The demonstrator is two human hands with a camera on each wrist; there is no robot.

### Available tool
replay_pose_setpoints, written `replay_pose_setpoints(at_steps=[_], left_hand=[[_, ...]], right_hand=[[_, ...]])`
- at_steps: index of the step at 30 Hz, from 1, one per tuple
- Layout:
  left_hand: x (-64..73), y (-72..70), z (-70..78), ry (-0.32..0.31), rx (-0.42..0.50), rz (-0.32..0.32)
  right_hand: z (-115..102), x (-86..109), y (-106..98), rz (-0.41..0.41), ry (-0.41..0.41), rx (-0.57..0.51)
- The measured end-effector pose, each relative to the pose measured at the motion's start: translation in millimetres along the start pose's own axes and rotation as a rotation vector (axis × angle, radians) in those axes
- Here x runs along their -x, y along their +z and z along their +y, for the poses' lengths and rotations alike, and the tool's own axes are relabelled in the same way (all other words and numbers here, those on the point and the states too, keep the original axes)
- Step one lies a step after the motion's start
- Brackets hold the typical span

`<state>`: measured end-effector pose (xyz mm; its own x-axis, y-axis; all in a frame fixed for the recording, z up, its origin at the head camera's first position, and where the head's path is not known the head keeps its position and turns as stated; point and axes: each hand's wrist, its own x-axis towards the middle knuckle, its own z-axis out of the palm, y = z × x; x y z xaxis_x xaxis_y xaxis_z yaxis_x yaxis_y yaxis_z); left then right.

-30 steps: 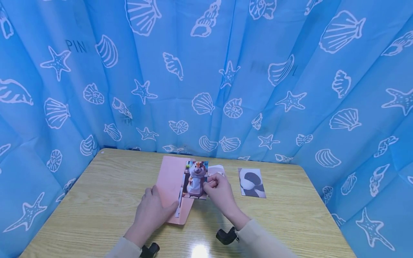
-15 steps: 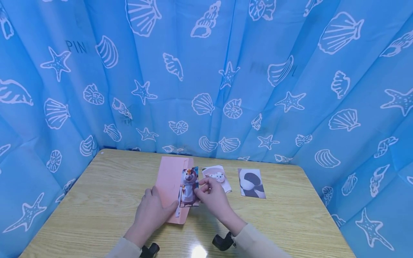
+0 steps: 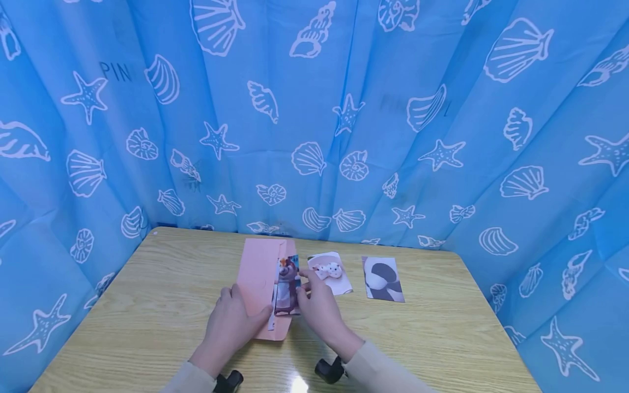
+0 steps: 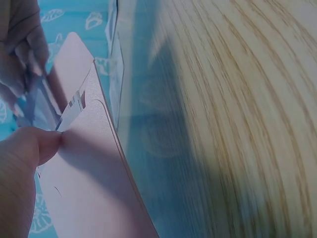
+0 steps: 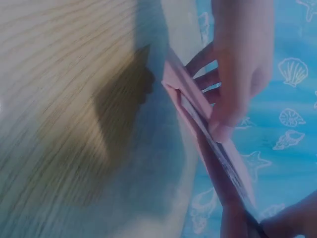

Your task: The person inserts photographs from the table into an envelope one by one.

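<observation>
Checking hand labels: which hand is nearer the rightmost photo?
Right. The right hand holds the hamster photo at the pink envelope, left of the rightmost photo and apart from it; the left hand grips the envelope, farther left.

Both hands (image 3: 228, 318) (image 3: 320, 308) close together, each in a pinch

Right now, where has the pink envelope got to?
In the head view, the pink envelope is left of centre, held by the left hand; the right hand holds a picture at its right side.
</observation>
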<state>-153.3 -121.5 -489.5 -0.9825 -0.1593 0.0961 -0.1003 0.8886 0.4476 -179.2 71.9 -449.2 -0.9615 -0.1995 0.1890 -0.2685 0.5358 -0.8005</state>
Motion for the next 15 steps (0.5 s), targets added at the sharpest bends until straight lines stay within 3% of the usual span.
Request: replay_pose_setpoints(at_steps=[8,15], left_hand=[[1.0,-1.3,1.8,0.006,0.005,-0.003],[0.6,-1.3,1.7,0.009,0.007,0.004]], right_hand=[[4.3,1.5,12.5,-0.037,0.068,0.005],[7.8,0.0,18.3,-0.026,0.078,-0.035]])
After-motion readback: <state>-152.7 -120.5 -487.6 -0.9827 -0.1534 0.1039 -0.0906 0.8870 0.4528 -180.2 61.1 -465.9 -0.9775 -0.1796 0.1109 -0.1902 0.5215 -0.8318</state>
